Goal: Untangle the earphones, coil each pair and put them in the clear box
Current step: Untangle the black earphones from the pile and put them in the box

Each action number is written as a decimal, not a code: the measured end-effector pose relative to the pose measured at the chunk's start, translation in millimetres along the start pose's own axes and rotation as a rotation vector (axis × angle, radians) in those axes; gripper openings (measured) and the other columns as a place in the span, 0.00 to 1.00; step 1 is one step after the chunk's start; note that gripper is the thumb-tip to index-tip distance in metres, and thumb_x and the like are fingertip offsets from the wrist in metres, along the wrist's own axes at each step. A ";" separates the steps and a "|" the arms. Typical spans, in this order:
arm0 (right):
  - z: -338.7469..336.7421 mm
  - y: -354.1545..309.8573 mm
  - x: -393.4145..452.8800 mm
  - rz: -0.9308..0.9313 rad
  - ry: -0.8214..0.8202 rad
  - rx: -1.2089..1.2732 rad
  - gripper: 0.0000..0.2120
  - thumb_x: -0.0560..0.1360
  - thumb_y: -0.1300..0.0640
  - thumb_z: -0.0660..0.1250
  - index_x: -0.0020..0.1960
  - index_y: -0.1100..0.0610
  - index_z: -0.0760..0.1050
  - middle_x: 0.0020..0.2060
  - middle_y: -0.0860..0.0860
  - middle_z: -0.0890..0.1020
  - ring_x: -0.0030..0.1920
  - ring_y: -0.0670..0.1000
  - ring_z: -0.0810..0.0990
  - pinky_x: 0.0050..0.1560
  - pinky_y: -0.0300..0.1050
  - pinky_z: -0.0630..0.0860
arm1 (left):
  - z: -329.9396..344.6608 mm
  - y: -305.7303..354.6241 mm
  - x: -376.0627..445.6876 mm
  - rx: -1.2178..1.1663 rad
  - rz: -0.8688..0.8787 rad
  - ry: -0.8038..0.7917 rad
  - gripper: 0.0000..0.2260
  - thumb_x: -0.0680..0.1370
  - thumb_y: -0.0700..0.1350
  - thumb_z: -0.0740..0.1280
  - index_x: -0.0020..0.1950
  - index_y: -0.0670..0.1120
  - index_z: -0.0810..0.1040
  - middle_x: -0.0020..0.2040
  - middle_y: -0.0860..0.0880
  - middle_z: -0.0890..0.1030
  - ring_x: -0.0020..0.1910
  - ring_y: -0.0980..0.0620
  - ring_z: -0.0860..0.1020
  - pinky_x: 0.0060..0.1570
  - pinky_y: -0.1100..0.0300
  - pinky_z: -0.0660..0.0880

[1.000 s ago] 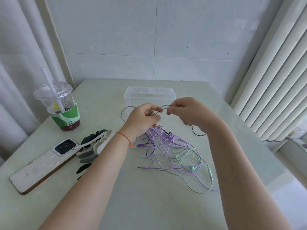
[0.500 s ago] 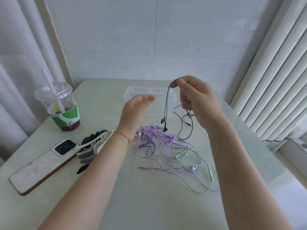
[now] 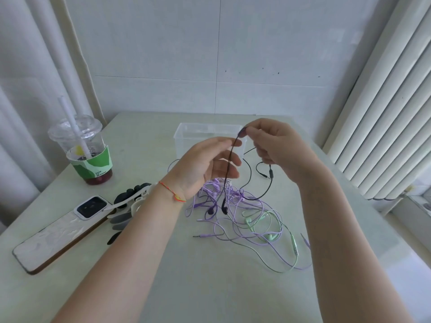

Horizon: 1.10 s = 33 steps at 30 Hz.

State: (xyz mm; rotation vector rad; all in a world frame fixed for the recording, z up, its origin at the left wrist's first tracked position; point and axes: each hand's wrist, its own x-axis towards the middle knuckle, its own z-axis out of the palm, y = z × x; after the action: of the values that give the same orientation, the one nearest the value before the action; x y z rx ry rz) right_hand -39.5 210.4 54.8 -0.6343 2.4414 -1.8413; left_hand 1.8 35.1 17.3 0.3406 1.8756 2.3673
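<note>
My right hand [image 3: 277,148] pinches the black earphones [image 3: 247,183] at the top of their cord and lifts them above the table. The two black earbuds dangle near the pile, and a loop of cord with a remote hangs under the hand. My left hand [image 3: 205,166] is held out flat with straight fingers just left of the hanging cord, at most brushing it. On the table below lies a tangle of purple earphones [image 3: 224,220] and green earphones [image 3: 268,231]. The clear box [image 3: 186,136] stands behind my hands, partly hidden by them.
A drink cup [image 3: 86,150] with a straw stands at the far left. A phone [image 3: 63,231] lies at the left edge, with dark gloves [image 3: 126,206] beside it. White blinds [image 3: 384,113] run along the right side, a wall behind the table.
My left hand let go of the black cord and opened. My right hand lifted the black earphones up out of the pile, then lowered a little; the left hand came up beside the cord.
</note>
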 end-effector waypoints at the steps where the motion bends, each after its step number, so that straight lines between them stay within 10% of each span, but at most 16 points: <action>1: -0.3 0.7 -1.0 0.012 -0.065 -0.019 0.07 0.80 0.59 0.63 0.49 0.59 0.79 0.23 0.43 0.65 0.23 0.45 0.62 0.26 0.36 0.59 | 0.1 1.4 0.3 -0.039 -0.034 -0.006 0.12 0.81 0.48 0.60 0.52 0.42 0.78 0.36 0.45 0.79 0.29 0.47 0.77 0.33 0.58 0.76; 8: -2.1 4.4 1.4 0.018 -0.041 -0.036 0.07 0.76 0.65 0.65 0.50 0.54 0.76 0.29 0.47 0.72 0.28 0.48 0.68 0.31 0.40 0.65 | -7.6 -4.9 4.8 0.029 -0.091 0.055 0.16 0.84 0.49 0.56 0.40 0.45 0.74 0.25 0.53 0.58 0.20 0.57 0.55 0.23 0.65 0.50; 16: -10.5 23.0 12.3 0.098 0.556 -0.102 0.09 0.76 0.63 0.59 0.52 0.54 0.75 0.36 0.48 0.75 0.28 0.47 0.69 0.23 0.33 0.65 | -24.0 -8.0 3.8 0.214 -0.213 -0.005 0.14 0.83 0.43 0.56 0.41 0.43 0.75 0.26 0.52 0.57 0.21 0.57 0.54 0.23 0.66 0.50; 21: -12.0 33.6 14.8 0.210 0.308 -0.461 0.16 0.78 0.60 0.61 0.65 0.57 0.69 0.57 0.54 0.75 0.52 0.52 0.74 0.51 0.40 0.68 | -24.4 -10.5 4.8 0.190 -0.218 0.004 0.13 0.84 0.42 0.55 0.41 0.43 0.71 0.26 0.53 0.58 0.20 0.58 0.54 0.24 0.65 0.49; 25: 7.6 15.7 8.9 -0.071 0.157 -0.424 0.16 0.75 0.67 0.59 0.58 0.55 0.75 0.55 0.49 0.79 0.58 0.47 0.76 0.60 0.38 0.69 | -22.0 -13.1 6.5 0.172 -0.212 -0.017 0.13 0.84 0.43 0.54 0.42 0.44 0.71 0.26 0.53 0.58 0.21 0.58 0.55 0.23 0.66 0.50; 33: 29.8 4.9 -1.3 -0.004 -0.221 -0.539 0.09 0.79 0.60 0.60 0.56 0.52 0.75 0.35 0.45 0.76 0.33 0.42 0.73 0.33 0.35 0.67 | -18.1 -13.3 6.3 0.095 -0.159 -0.020 0.14 0.84 0.42 0.55 0.42 0.41 0.73 0.28 0.48 0.74 0.25 0.50 0.73 0.28 0.61 0.72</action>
State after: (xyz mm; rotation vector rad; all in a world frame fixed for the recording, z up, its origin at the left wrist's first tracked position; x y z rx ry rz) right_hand -32.2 184.6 41.0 -0.8056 2.7719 -1.0263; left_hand -9.4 22.4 1.2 0.2133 1.9333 2.1707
